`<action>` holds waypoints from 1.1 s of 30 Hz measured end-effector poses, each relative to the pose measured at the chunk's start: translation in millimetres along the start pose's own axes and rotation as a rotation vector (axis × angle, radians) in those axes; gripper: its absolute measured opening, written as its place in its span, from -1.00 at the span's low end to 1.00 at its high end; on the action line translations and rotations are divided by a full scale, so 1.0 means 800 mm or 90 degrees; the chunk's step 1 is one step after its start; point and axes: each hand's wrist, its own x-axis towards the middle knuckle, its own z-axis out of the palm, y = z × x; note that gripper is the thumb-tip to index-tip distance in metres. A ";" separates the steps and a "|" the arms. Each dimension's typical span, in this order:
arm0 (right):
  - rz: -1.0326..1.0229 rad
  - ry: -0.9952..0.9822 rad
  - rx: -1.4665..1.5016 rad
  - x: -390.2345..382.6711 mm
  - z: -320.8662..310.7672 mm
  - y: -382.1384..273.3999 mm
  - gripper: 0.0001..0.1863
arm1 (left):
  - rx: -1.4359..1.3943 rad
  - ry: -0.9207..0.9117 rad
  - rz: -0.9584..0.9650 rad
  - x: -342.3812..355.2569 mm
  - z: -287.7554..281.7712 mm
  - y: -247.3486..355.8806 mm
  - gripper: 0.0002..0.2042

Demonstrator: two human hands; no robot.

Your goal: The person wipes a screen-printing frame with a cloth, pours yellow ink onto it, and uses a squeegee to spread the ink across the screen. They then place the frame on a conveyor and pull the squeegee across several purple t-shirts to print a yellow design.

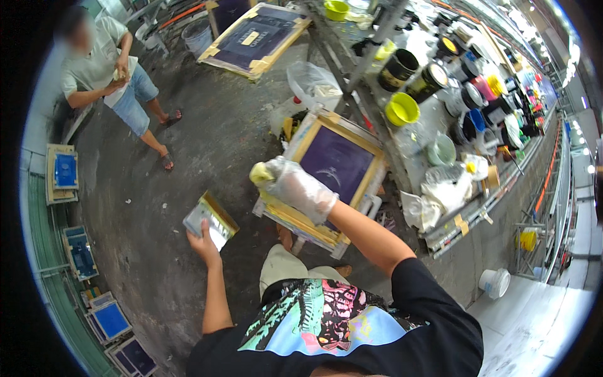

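My left hand (205, 246) grips a boxy metal tin (212, 220) with a shiny face and a yellow side, held out over the dark floor. A clear plastic glove covers my right hand (298, 188). Its fingers are closed around a crumpled yellowish wad (260, 174), perhaps a cloth or sponge. That hand is over the left edge of a printing screen (336, 157), which has a wooden frame and a dark purple mesh with a pale mark on it. More frames seem stacked beneath this screen. The glove hides part of the frame's near left side.
Right of me runs a long table (411, 141) crowded with ink tubs, a yellow bowl (402, 109) and crumpled plastic. Another framed screen (254, 39) lies farther off. A person (107, 69) stands at the far left. Several screens lean along the left wall. A white bucket (495, 284) sits lower right.
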 end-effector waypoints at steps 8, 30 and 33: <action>-0.118 -0.199 -0.253 0.223 0.045 0.158 -0.75 | 0.055 0.123 -0.219 0.016 -0.085 -0.091 -0.56; 0.461 0.729 0.017 -0.414 -0.322 -0.137 -0.65 | -0.124 -0.194 -0.299 0.009 0.210 0.006 -0.45; 0.422 0.836 0.379 -0.614 -0.350 -0.111 -0.13 | -0.220 -0.314 -0.348 -0.073 0.283 0.029 -0.48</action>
